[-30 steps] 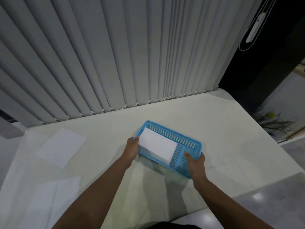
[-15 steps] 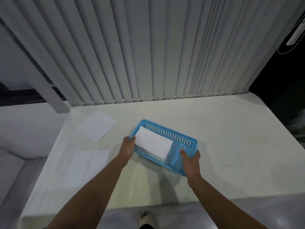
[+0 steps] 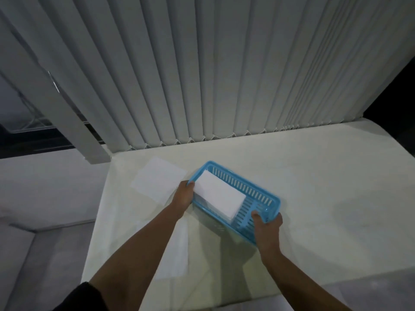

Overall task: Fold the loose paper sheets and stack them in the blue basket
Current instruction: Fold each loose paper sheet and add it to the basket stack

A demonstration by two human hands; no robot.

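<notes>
A blue slotted basket [image 3: 258,191] sits at an angle on the pale table [image 3: 314,176]. A stack of folded white paper [image 3: 219,196] fills its left part. My left hand [image 3: 184,195] grips the basket's left end, fingers curled over the rim. My right hand [image 3: 267,227] grips the near right corner, thumb inside the rim. A loose unfolded white sheet [image 3: 157,179] lies on the table just left of the basket, partly behind my left hand. Another loose sheet [image 3: 177,254] lies near the front edge between my forearms.
Vertical grey blinds [image 3: 224,75] hang along the table's far edge. The table's left edge [image 3: 98,212] drops off to a grey floor. The table's right part is bare pale surface.
The view has swung left and both hands have carried the basket leftwards towards the far loose sheet. Both grips are unchanged.
</notes>
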